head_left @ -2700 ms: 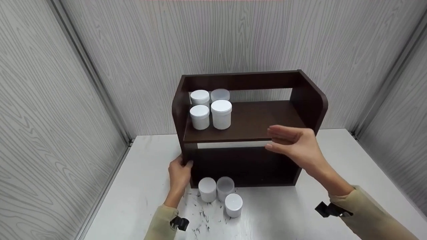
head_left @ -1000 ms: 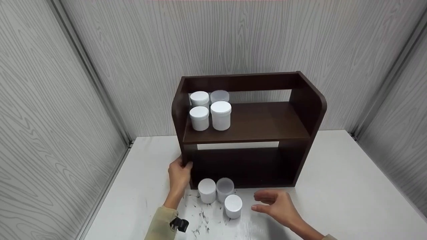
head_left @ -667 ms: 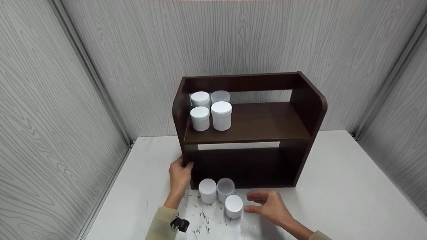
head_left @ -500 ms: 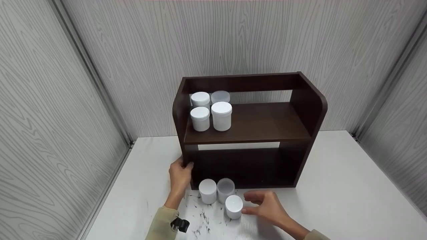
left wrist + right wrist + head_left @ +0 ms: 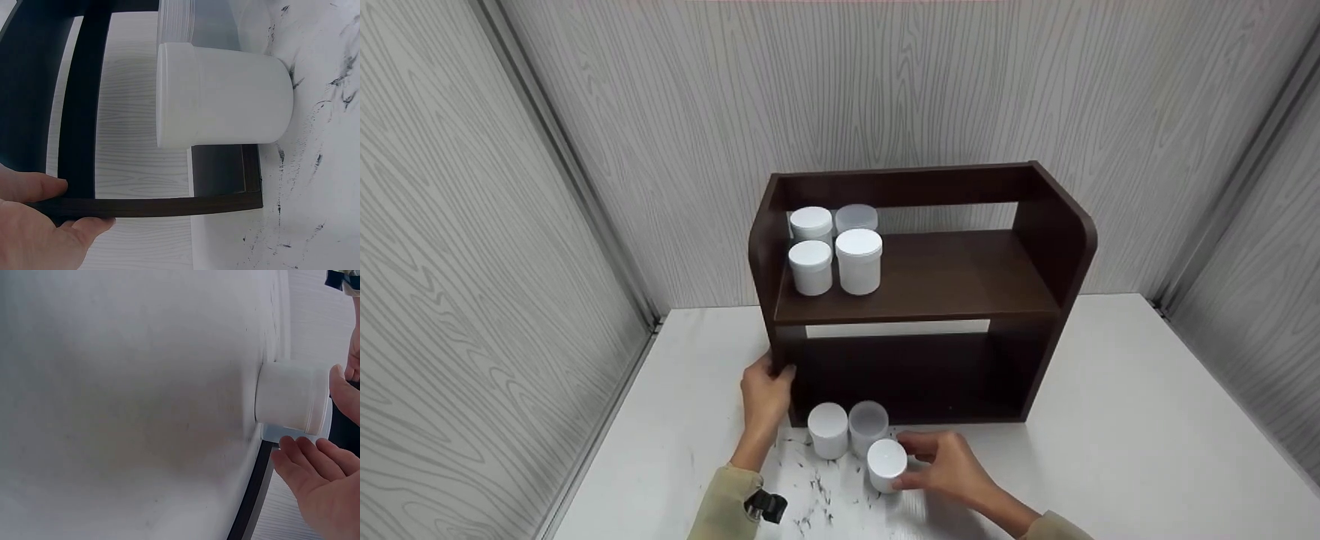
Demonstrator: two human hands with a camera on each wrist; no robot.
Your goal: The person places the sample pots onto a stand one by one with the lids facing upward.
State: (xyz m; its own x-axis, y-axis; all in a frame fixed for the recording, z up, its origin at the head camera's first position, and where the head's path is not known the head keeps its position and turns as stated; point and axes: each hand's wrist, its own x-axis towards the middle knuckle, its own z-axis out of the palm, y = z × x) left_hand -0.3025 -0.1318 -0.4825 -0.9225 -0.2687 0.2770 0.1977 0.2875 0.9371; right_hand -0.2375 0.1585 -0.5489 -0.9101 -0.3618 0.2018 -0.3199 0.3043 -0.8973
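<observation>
The right hand [image 5: 949, 469] brackets the front white jar [image 5: 886, 465] on the counter [image 5: 1117, 442] — whether its fingers [image 5: 296, 475] grip, I cannot tell. The left hand [image 5: 764, 397] pinches the dark shelf [image 5: 952, 277]; its wrist view alone shows both sides of that hold.

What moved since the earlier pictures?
The right hand came down and left, its thumb and fingers now either side of the nearest jar; a grip isn't clear. The left hand still holds the shelf's left side; all jars stayed put.
</observation>
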